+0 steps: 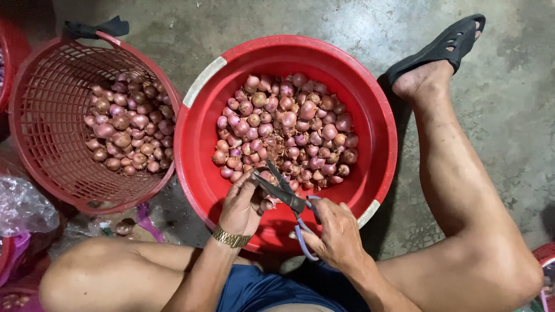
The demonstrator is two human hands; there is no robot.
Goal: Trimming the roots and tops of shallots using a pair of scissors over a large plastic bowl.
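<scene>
Grey concrete floor [509,86], stained and a little damp in places, is the surface for all the work, and the person sits on it with bare legs spread around a red tub [199,167]. Nearest to the camera are blue shorts [260,292] and the two forearms; the left wrist carries a gold watch [230,237]. Just beyond it the left hand [241,205] is closed around one shallot [258,176] and holds it over the near rim of the tub, though the fingers hide most of it. The right hand [335,231] grips the blue handles of the scissors [284,192], and the dark blades stand narrowly open right at this shallot, so I judge that one piece is being trimmed now. Farther in, the tub holds a large pile of shallots [289,130], pink and purple, with loose dry skins among them; I cannot tell which of these are already cut. To the far left a red basket [46,86] holds a smaller heap [127,130], which looks cleaner. If that heap is the finished part, much work is left, because the tub pile is the bigger one. At the near left edge lies a clear plastic bag [23,205], and at the far right the foot wears a black sandal [445,43].
</scene>
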